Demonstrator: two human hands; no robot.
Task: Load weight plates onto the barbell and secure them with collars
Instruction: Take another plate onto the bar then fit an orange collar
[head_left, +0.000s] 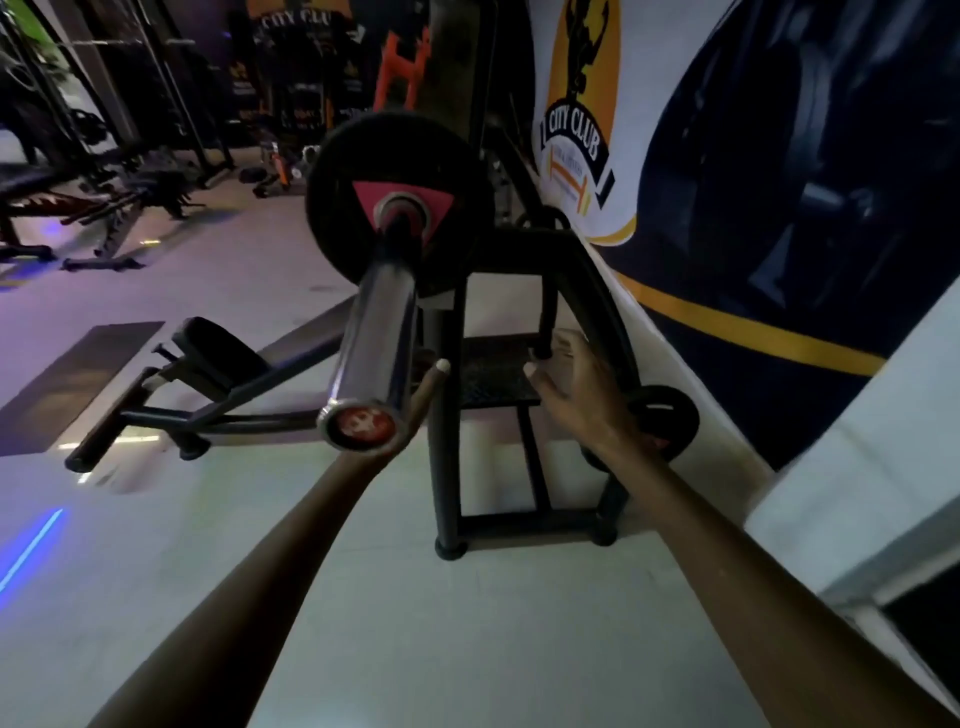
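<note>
Barbell first: the shiny silver barbell sleeve is pointing at the camera, with its red end cap closest. One round black weight plate with a pink triangle label is already sitting far up the sleeve, pushed toward the inner end. No collar is showing on the sleeve in front of it.

The left hand is mostly hiding behind the end of the sleeve. One straight finger is poking up just beside the bar, so it seems to be touching or steadying the bar from the side, but I cannot tell how the other fingers are lying. The right hand is spreading its fingers wide and holding nothing, reaching down toward the black metal plate rack.

A small black plate is hanging low on that rack, near the right wrist (probably the next one to go on).

My guess is that the step is fetching another plate. To do it well, the person should be gripping the plate firmly by its rim, lining its hole up with the red end, then sliding it straight until it is touching the first plate.
</note>
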